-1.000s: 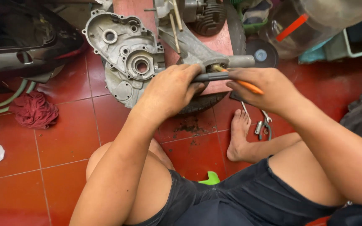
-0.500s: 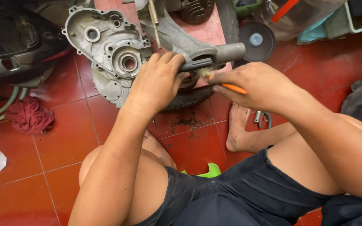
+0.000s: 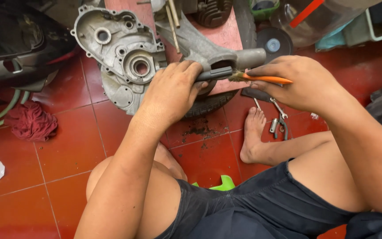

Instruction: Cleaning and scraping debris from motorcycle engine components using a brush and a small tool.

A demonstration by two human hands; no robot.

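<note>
My left hand (image 3: 171, 93) grips a dark metal rod (image 3: 217, 74) that pokes out to the right of the fist. My right hand (image 3: 299, 82) pinches an orange-handled brush (image 3: 266, 79), and its bristles touch the rod's end. Both hands hover over a grey aluminium engine casing (image 3: 120, 57) with round bearing holes and its arm-shaped part (image 3: 217, 53), which rest above a small black tyre (image 3: 211, 104). My bare legs and right foot (image 3: 253, 132) lie below on the floor.
Red floor tiles (image 3: 67, 146) spread all around. A red rag (image 3: 32, 121) and green hoses lie at the left by a black scooter body (image 3: 9, 48). Wrenches and pliers (image 3: 279, 121) rest near my foot. A grinding disc (image 3: 273, 44) and clear container stand behind.
My left hand has slid back along the rod, which now sticks out further to the right. My right hand and the brush have shifted right, with the bristles at the rod's tip.
</note>
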